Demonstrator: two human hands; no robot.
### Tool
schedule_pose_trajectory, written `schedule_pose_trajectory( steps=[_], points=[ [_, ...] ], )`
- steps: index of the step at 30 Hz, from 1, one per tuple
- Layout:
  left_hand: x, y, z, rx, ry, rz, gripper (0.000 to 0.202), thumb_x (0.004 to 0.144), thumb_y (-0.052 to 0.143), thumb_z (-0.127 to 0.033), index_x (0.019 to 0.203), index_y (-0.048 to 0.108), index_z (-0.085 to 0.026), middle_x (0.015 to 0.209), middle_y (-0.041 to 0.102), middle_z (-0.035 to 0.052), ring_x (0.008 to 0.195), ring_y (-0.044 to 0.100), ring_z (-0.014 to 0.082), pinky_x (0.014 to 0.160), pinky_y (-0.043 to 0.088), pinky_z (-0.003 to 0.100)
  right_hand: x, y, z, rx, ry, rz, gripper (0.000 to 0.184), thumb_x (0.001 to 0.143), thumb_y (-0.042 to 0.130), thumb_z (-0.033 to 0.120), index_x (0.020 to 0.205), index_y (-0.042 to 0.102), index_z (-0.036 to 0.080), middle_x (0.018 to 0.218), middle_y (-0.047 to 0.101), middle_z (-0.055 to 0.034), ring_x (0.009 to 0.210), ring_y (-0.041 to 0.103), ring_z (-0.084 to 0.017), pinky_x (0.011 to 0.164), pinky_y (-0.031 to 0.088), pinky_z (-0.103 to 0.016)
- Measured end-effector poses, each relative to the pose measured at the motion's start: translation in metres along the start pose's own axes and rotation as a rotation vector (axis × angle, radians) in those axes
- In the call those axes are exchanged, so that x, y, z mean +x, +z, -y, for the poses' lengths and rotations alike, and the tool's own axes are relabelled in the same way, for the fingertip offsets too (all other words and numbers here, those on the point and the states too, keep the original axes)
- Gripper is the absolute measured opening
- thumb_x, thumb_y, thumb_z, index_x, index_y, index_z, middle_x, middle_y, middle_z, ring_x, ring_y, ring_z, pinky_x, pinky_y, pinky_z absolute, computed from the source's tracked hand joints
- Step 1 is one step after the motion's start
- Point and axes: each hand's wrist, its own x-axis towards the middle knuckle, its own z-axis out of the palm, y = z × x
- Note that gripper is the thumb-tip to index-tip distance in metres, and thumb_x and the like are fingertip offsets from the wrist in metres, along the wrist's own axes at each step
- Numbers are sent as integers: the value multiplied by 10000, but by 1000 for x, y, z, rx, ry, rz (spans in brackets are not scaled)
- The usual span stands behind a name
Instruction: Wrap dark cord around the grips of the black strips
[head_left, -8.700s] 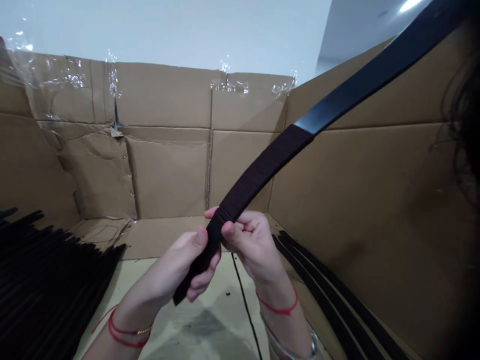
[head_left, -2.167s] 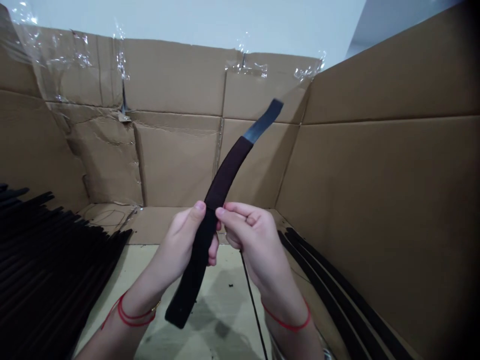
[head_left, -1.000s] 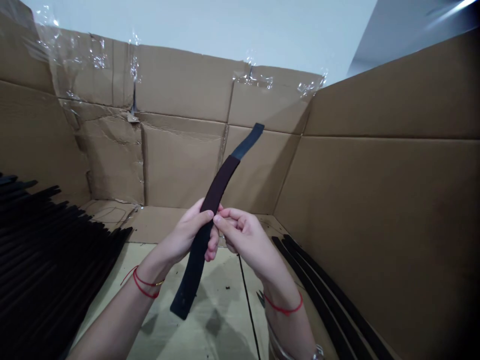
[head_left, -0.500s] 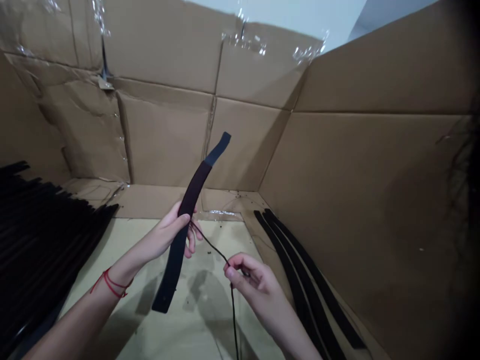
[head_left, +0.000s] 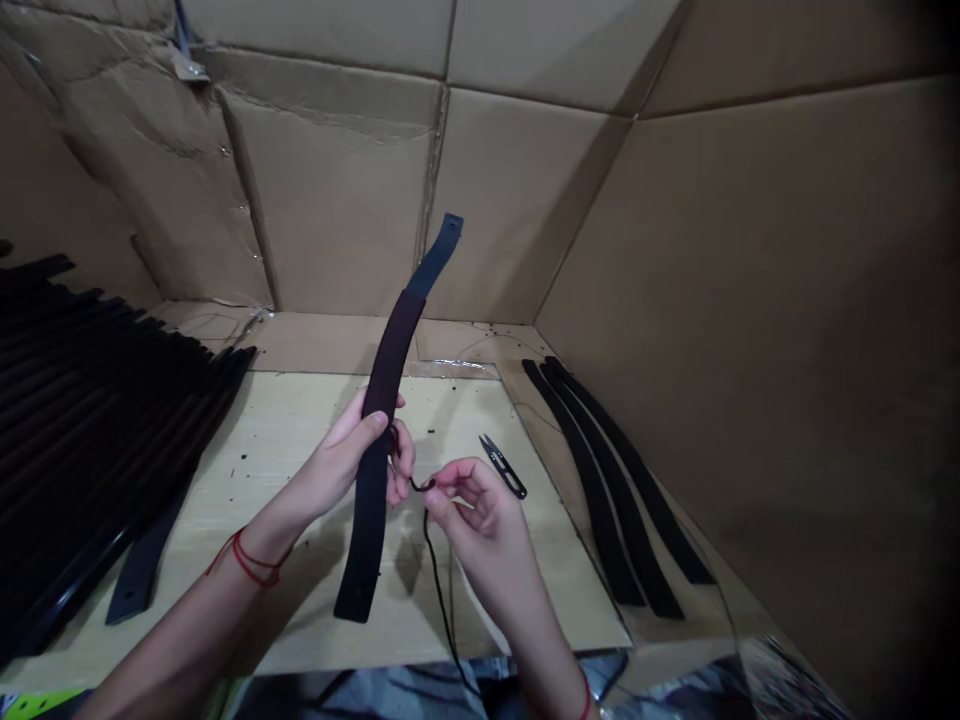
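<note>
Cardboard sheets (head_left: 337, 200) line the back and right side of a pale wooden board (head_left: 285, 440). Along its left edge lies a dense stack of black strips (head_left: 97, 400), with a single strip (head_left: 142, 565) loose beside it. Three black strips (head_left: 607, 480) lie along the right edge.

Above the board's middle, the left hand (head_left: 341, 460) closes around a black curved strip (head_left: 367, 530), held nearly upright, with its dark thread-wrapped section (head_left: 390, 350) above the fingers. The right hand (head_left: 472, 510) pinches a black thread (head_left: 439, 590) close to the strip, its loose end hanging toward the front edge. Thread snips (head_left: 502, 467) lie just beyond the right hand.
</note>
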Motion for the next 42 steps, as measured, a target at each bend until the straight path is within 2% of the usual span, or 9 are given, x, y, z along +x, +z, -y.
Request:
schedule_pose_trajectory(
  steps=[3,6,10,17,21,23,26,32,42],
  points=[
    [-3,-4,6,-13,-17,-16,159,985,384,-296,1112,371,-202,675,645,-6,485,634,130,418,508,188,8,-21,-13,-355,-70,-6,216,892,553,335,1046,584,187,1077,622,-115,1016,593,-262,836,501,-382],
    [-6,-8,12,-25,-36,-15,153,987,381,-294,1110,367,-203,669,646,-6,481,633,131,418,508,193,25,-40,-29,-967,-40,-256,328,912,497,253,1189,563,92,1201,553,-233,1183,476,-379,963,393,-503],
    [-10,-10,18,-33,-62,-9,154,995,367,-303,1118,361,-210,696,653,2,508,644,136,434,511,201,44,-54,-48,-1140,120,-249,219,866,505,165,991,632,38,1076,585,-304,1059,531,-445,857,408,-532],
    [-13,-6,17,72,-67,-136,176,987,392,-343,1106,366,-215,706,624,-18,523,609,123,484,523,236,47,-65,-49,-852,163,-74,57,768,559,181,821,562,160,731,624,-81,747,624,-267,684,466,-350],
    [-13,-1,20,127,-93,-199,199,979,404,-363,1108,368,-216,669,602,-33,507,586,117,477,509,228,25,-35,-18,-459,182,152,188,846,512,392,830,533,207,707,575,-3,595,555,-169,527,469,-265],
    [-14,0,22,162,-96,-206,215,980,399,-375,1118,373,-212,672,603,-30,505,584,116,475,503,225,9,-15,-2,-17,348,220,170,865,513,391,887,487,225,704,577,16,473,459,-118,415,389,-220],
    [-16,0,25,219,-60,-226,246,974,418,-390,1135,379,-209,711,600,-26,503,585,108,473,498,221,-7,8,12,296,459,248,162,874,563,360,928,471,238,602,471,79,427,345,-66,396,263,-156],
    [-18,1,27,294,-38,-234,241,981,406,-400,1133,386,-215,665,576,-42,491,564,101,479,475,210,2,19,6,443,531,201,429,814,602,595,806,558,168,545,360,78,447,226,-56,386,126,-174],
    [-23,-1,29,424,-40,-291,270,966,424,-423,1152,388,-231,791,613,-16,450,576,90,441,478,210,2,20,10,470,631,307,353,895,487,476,745,545,162,507,429,63,376,353,-49,332,180,-154]
  ],
)
